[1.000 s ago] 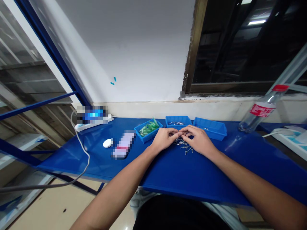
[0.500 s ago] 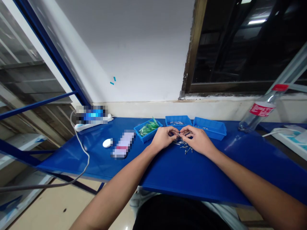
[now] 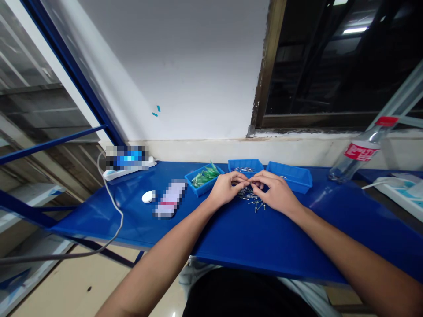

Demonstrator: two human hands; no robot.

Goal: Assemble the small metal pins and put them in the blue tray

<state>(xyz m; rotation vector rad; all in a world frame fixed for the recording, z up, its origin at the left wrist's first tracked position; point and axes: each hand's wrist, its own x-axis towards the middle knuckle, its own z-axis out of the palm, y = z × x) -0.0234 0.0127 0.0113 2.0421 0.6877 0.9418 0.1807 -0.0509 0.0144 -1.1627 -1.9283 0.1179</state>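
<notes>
A: Where does the head view look from?
B: From the wearer's head, above the near edge of the surface (image 3: pixel 238 240), with the lap (image 3: pixel 244 295) at the bottom.
A: Facing which way?
B: Forward and down, across the surface to its far edge and the wall (image 3: pixel 198 88), with a window (image 3: pixel 330 66) above toward the far right corner.
A: How near?
B: Within arm's reach: left hand (image 3: pixel 225 190) and right hand (image 3: pixel 276 192) sit mid-view, yet it's wide enough to include floor (image 3: pixel 82 281) past the near left corner.
</notes>
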